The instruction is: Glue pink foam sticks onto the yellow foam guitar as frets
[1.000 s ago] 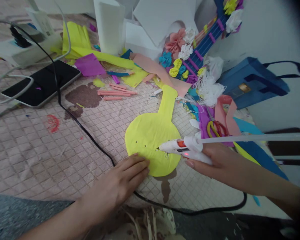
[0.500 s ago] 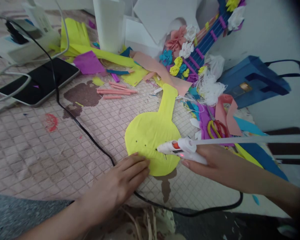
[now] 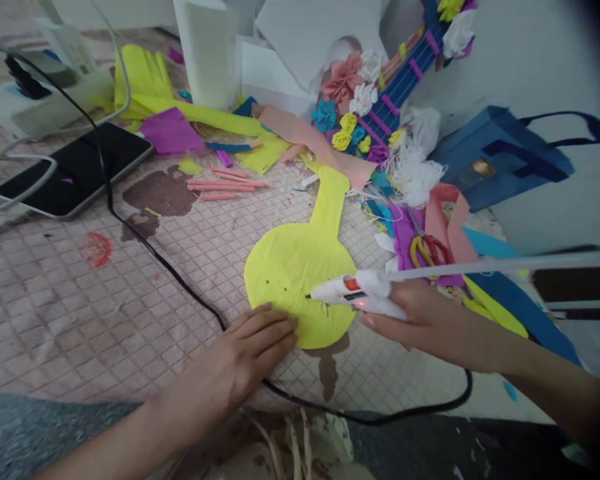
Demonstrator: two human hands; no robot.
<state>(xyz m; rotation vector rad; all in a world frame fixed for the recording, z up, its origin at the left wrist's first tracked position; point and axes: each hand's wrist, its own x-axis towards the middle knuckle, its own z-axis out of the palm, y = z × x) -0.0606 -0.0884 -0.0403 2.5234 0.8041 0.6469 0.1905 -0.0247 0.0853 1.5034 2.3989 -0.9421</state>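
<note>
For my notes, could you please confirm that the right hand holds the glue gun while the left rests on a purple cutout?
Not quite: the head view shows a yellow cutout, not purple. The left hand does rest on it, and the right hand holds the glue gun.

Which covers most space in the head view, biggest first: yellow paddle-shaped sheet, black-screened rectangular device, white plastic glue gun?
1. Yellow paddle-shaped sheet, partly covered
2. Black-screened rectangular device
3. White plastic glue gun, partly hidden
</note>
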